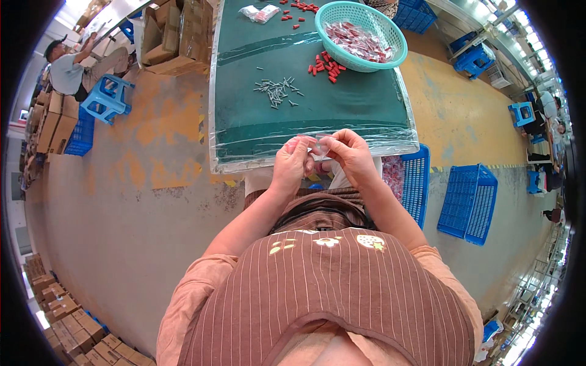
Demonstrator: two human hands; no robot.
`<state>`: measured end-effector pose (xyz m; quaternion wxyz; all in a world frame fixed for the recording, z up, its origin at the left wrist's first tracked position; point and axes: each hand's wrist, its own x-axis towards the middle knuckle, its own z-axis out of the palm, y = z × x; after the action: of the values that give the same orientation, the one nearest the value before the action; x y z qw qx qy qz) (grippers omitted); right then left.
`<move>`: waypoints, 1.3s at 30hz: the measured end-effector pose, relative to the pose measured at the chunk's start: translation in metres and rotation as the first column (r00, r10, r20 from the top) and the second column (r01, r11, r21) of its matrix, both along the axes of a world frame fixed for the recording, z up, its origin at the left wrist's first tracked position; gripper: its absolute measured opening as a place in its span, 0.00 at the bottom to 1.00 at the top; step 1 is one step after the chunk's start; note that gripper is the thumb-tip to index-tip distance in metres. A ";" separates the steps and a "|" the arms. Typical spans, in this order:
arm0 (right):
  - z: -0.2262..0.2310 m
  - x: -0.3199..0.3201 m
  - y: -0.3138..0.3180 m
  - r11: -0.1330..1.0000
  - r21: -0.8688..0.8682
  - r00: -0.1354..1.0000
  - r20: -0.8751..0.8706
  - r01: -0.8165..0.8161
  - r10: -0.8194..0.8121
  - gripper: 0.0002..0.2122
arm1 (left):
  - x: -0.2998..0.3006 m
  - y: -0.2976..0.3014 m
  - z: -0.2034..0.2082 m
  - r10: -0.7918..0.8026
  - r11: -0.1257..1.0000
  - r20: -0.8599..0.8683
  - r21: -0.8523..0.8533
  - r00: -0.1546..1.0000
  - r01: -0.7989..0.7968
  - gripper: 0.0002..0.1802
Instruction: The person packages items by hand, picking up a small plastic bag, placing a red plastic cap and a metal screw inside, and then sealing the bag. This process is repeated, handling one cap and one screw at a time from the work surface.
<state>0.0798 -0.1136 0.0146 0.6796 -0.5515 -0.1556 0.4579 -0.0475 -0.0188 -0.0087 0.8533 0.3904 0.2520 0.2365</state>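
Just over the table's near edge, a small clear plastic bag (320, 148) is pinched between the fingertips of both hands. My left hand (293, 161) grips its left side, where something pinkish-red shows by the fingers. My right hand (353, 157) holds the other side with thumb and forefinger. Ahead on the green table mat (244, 133) lies a loose pile of grey screws (276, 91). Red plastic plugs (328, 66) are scattered to its right, beside a turquoise basket (332, 50) heaped with clear bags of red pieces (357, 41).
More red plugs (305, 7) and a clear packet (259, 13) lie at the table's far end. Blue crates (416, 183) (467, 204) stand on the floor at right. Cardboard boxes (177, 36) and a blue stool (110, 97) are at left, near another person (68, 72).
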 end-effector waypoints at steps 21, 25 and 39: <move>0.013 0.035 0.015 0.934 -0.169 0.869 0.343 -0.316 0.356 0.05 | 0.002 0.019 0.029 -0.161 0.985 -0.245 -0.103 0.956 0.139 0.08; 0.023 0.039 0.024 0.888 -0.260 0.781 0.424 -0.380 0.458 0.05 | 0.002 0.021 0.034 -0.161 0.983 -0.338 0.027 0.927 0.180 0.07; 0.026 0.038 0.031 0.867 -0.280 0.746 0.442 -0.413 0.498 0.06 | 0.002 0.033 0.037 -0.162 0.985 -0.415 -0.012 0.896 0.172 0.07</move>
<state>0.1176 -0.0830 0.0410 0.4347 -0.6498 -0.4183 0.4623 -0.0455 0.0141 0.0280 0.7926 0.4624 0.3897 0.0776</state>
